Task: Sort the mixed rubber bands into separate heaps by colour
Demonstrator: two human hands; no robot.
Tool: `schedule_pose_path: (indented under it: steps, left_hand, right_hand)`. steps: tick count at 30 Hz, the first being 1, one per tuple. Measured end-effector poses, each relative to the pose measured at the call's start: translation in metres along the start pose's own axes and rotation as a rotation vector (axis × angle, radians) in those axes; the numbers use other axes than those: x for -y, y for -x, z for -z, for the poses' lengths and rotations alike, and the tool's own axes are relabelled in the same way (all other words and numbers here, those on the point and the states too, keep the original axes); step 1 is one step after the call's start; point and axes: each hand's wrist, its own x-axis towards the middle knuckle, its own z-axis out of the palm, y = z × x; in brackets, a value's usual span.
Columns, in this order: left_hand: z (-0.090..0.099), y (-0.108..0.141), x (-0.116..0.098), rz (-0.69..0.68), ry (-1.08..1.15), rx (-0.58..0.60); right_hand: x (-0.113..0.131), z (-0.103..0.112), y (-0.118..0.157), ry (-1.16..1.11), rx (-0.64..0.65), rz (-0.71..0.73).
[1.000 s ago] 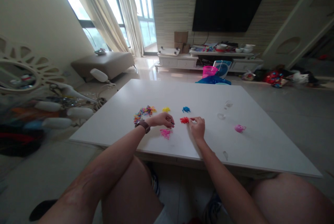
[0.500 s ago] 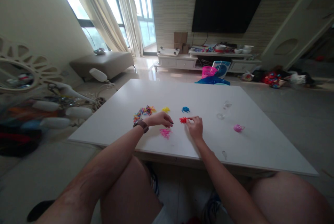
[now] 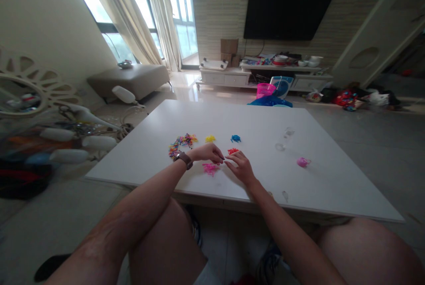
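My left hand (image 3: pixel 210 153), with a brown watch (image 3: pixel 184 159) on its wrist, is closed in a pinch above a pile of small pink band-like pieces (image 3: pixel 210 169). The fingertips of my right hand (image 3: pixel 240 166) meet those of the left, also pinched together. Whatever lies between the fingertips is too small to make out. Just behind the right fingers is a red pile (image 3: pixel 233 151) of similar pieces, partly covered. Farther back sit a yellow pile (image 3: pixel 210 138) and a blue pile (image 3: pixel 235 138). A mixed-colour heap (image 3: pixel 179 142) curves around behind my left wrist.
On the right of the white table (image 3: pixel 332 187) are a pink round object (image 3: pixel 303 162), clear plastic pieces (image 3: pixel 280 147) and a small clear item (image 3: pixel 285 195) by the front edge. Beyond the table stand a pink basket (image 3: pixel 265 90) and a low cabinet (image 3: pixel 226 79).
My right hand has moved left and slightly nearer from the red pile, to my left hand's fingertips. My left hand has shifted slightly right.
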Motion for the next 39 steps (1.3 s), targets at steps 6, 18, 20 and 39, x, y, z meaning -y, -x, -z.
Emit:
schedule_pose_path:
  steps: [6, 18, 20, 39]
  left_hand:
    - [-0.001, -0.002, 0.002, -0.01, -0.013, 0.015]
    - [0.014, -0.001, 0.013, -0.072, 0.041, -0.086]
    - [0.024, 0.003, 0.015, -0.088, 0.059, -0.186]
    - [0.057, 0.013, 0.046, -0.123, 0.327, -0.431]
  right_hand:
    - [0.0, -0.001, 0.0, -0.011, 0.035, -0.012]
    - [-0.001, -0.002, 0.001, 0.011, -0.032, -0.056]
    - [-0.001, -0.001, 0.001, 0.026, -0.044, -0.089]
    - [0.01, -0.057, -0.043, 0.292, 0.109, -0.102]
